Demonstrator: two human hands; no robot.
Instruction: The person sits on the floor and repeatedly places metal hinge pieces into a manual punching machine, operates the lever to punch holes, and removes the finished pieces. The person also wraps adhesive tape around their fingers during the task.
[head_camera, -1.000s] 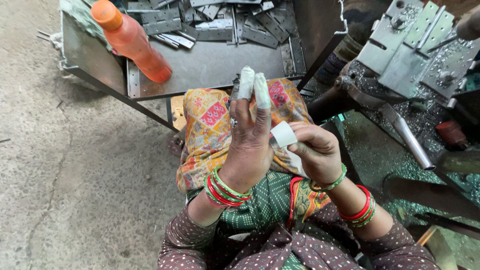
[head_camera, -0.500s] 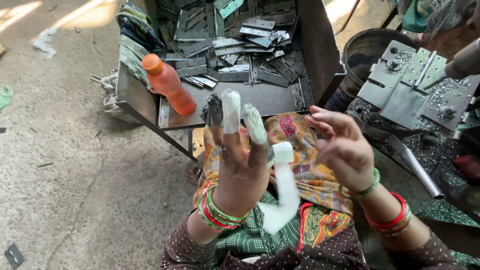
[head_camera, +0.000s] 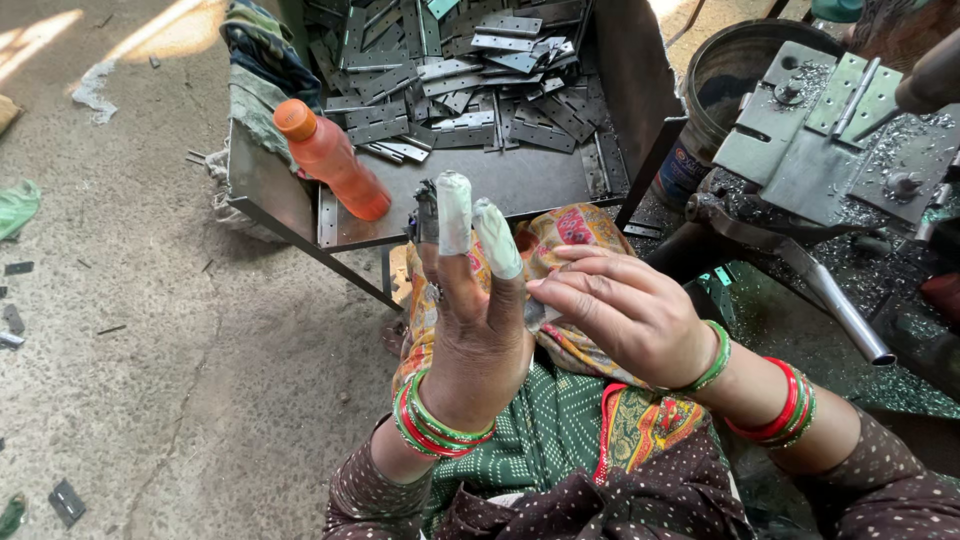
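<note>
My left hand is raised in front of me with its back to the camera and its fingers pointing up. Two of its fingers are wrapped in white tape, and a darker wrap shows on a fingertip behind them. My right hand reaches in from the right. Its fingertips pinch a small pale piece of tape against the side of the left hand's taped finger. Most of the tape is hidden between the hands. Red and green bangles ring both wrists.
An orange bottle lies on a low metal tray table, which holds a pile of flat metal hinge plates. A press machine with a metal bed stands at the right beside a dark bucket. Bare concrete floor lies to the left.
My right hand has moved in against the left hand's finger. The white tape strip that hung loose between the hands is now drawn in and mostly hidden.
</note>
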